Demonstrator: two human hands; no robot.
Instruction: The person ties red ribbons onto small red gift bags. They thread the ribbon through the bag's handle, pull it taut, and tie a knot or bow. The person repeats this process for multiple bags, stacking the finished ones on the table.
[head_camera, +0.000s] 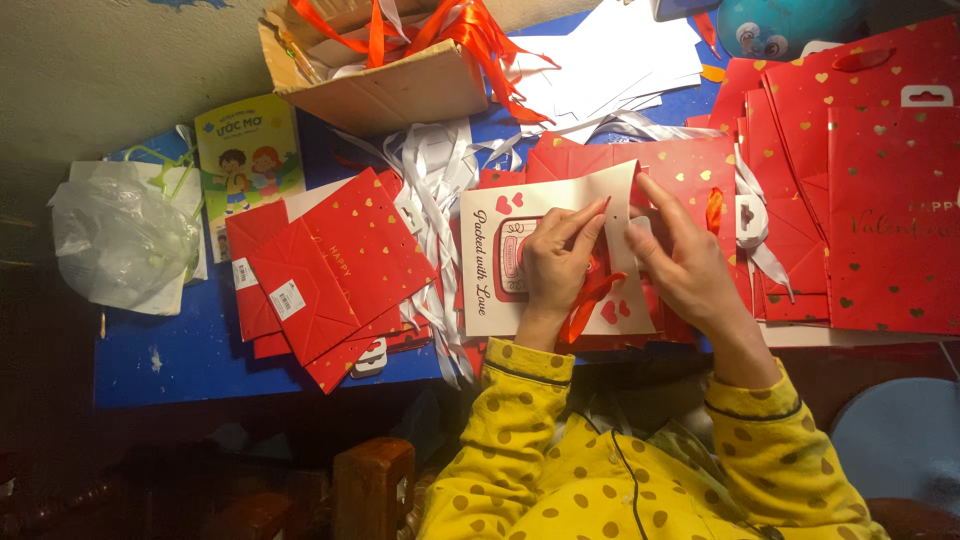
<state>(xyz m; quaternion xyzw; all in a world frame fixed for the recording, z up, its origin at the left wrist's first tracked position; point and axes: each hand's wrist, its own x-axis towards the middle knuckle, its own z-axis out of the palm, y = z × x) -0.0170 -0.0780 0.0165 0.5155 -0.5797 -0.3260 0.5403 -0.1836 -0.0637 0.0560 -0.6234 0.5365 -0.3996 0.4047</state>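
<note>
Head view, read left to right. A crumpled clear plastic bag (120, 240) lies at the far left edge of the blue bench (190, 360), beside one children's booklet (250, 160) with a yellow-green cover; the only bare bench surface is the strip along the near left edge, below the bag. Next comes a fanned stack of flat red gift bags (330, 270) with gold hearts (at least four overlap; the exact count cannot be told), its near corner just short of the bench edge. One open cardboard box (380, 85) at the far edge spills orange-red ribbons (470, 30), and loose white ribbons (435, 200) trail toward the near edge. At centre lies one cream gift bag (500, 260) printed with hearts. The left hand (555, 265) rests on it, its grip pinched closed on an orange-red ribbon (590, 300), forefinger extended to a hole near the bag's top edge. The right hand (680, 255) lies just beside, fingers curled loosely, pressing the bag's right edge; whether it holds the ribbon cannot be told. At right, a second pile of red gift bags (880, 200) covers the bench to the frame edge.
</note>
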